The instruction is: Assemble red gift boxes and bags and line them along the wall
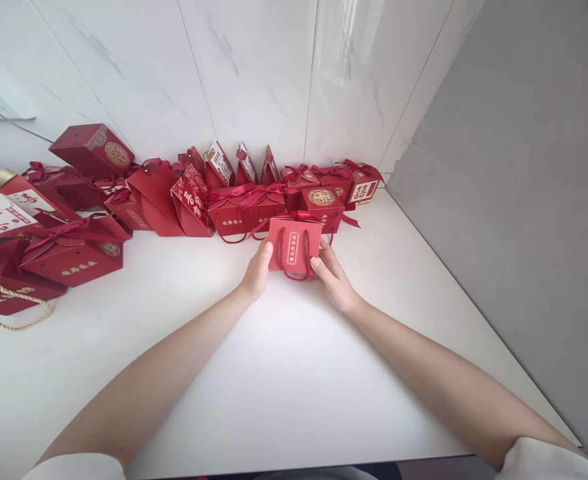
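Note:
Between my two hands is a small red gift bag [300, 240] with a twisted red cord handle hanging down its front and gold lettering on a label. My left hand [260, 265] grips its left side, the thumb on the edge. On the right side my right hand [335, 277] holds it, thumb on the front and fingers behind, partly hidden. A red ribbon shows at the bag's top. Just behind it stand red boxes [234, 217] with ribbon bows and a red box with a round gold emblem [323, 198].
Red gift boxes of several shapes line the wall. A larger ribboned box [77, 257] and one with a cream rope handle [19, 293] stand at the left on the white table [254, 400]. White marbled tiles [254, 73] rise behind; a grey panel [514, 167] borders the right.

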The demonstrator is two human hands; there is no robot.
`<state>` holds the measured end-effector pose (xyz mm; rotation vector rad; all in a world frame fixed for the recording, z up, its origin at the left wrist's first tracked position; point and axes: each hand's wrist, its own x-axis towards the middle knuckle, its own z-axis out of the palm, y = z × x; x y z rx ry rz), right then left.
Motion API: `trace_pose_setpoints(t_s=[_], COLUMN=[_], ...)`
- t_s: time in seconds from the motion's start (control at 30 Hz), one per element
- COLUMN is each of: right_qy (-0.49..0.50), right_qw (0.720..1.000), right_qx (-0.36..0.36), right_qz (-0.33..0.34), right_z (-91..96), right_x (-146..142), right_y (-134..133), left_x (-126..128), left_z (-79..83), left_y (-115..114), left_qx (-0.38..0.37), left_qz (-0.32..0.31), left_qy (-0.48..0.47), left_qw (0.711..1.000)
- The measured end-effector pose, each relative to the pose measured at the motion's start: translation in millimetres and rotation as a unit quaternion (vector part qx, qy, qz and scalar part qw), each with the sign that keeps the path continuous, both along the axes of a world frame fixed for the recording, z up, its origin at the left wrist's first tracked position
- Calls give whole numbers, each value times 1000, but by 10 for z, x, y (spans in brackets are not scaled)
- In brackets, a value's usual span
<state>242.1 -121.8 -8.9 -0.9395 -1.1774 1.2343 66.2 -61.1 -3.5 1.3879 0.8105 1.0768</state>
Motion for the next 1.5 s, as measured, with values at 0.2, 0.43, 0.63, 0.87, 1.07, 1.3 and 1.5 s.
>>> trace_pose_setpoints(t_s=[0.2, 0.43, 0.63, 0.87, 1.07, 1.3, 1.5], right_qy=[0, -6, -11, -12, 4, 2, -29], right_qw=[1000, 1000, 1000, 1000, 1000, 1000, 989], right_qx=[-4, -1, -2, -4, -6, -4, 6], right_qz=[2, -9, -10, -7, 1, -7, -147], right_z=[-1, 7, 0, -4, -27, -29, -39], right_x=[1, 1, 1, 8, 10, 7, -9], right_y=[5, 0, 5, 8, 20, 15, 26], left_x=[-3, -3, -8, -9, -10, -13, -17], left_z=[-20, -33, -31, -24, -36, -41, -23], left_y=[11, 19, 15, 14, 25, 39, -14], left_qx=[-10, -15, -25, -7, 1, 38, 131], left_qz=[1, -4, -7, 0, -10, 4, 94], left_qy=[-5, -11, -13, -5, -7, 15, 59], left_qw=[1000, 1000, 1000, 1000, 1000, 999, 985])
